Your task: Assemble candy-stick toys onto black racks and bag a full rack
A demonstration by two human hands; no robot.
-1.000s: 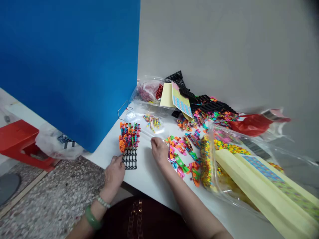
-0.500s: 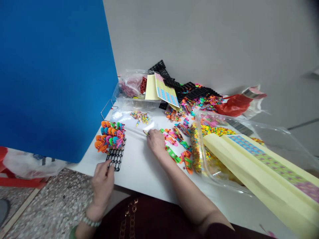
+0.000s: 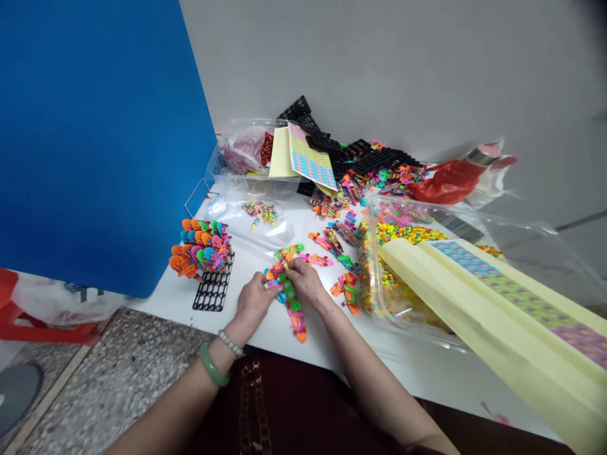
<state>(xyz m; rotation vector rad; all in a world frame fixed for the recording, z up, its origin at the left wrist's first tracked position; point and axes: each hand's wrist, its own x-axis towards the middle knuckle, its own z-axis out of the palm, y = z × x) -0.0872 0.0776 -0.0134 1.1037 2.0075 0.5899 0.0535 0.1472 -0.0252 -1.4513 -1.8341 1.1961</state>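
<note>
the toy [image 3: 274, 273] is at the near middle of the table [image 3: 247, 260], right of the grid [image 3: 210, 292]. the left hand [image 3: 253, 300] pinches it; the right hand [image 3: 306, 282] has fingers bunched against it, grip unclear. probably light, stiff, slick plastic; best held by its broad edges.

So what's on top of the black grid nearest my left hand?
Colorful pieces, orange, blue, green and pink, crowd the far part of the grid. Its near rows show. The far rows are covered, so I can't see how the pieces are held there.
</note>
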